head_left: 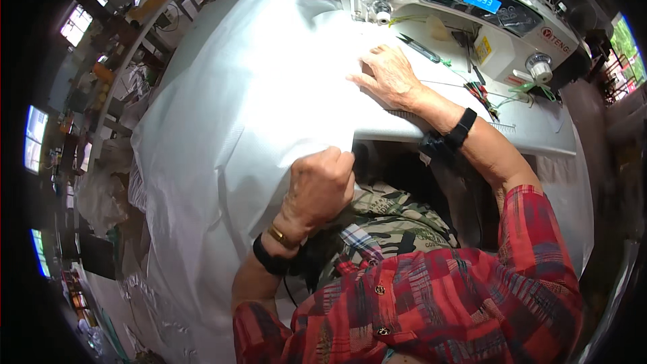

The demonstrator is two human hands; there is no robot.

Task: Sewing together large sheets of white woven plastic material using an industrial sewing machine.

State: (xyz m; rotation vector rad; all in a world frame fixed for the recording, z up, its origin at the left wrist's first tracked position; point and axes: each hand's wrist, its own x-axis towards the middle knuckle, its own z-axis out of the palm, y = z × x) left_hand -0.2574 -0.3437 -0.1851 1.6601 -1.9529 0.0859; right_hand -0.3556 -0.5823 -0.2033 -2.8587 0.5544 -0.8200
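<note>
A large white sheet (202,101), smooth and slightly shiny, spreads over the sewing table and hangs down in folds on the left. My left hand (320,185) is closed in a fist on the sheet's near edge, just in front of the table. Beside the right edge of the sheet, my right hand (387,75) lies palm down with its thumb apart from its bent fingers. It is just in front of the sewing machine's needle area (382,13). Bright glare washes out the sheet there, so any seam is hidden.
The white sewing machine (445,17) with a lit blue display (482,1) stands at the far right. Thread snips (419,47) and a small bundle of dark and red tools (477,92) lie right of my right hand. Cluttered shelving (121,74) lines the left.
</note>
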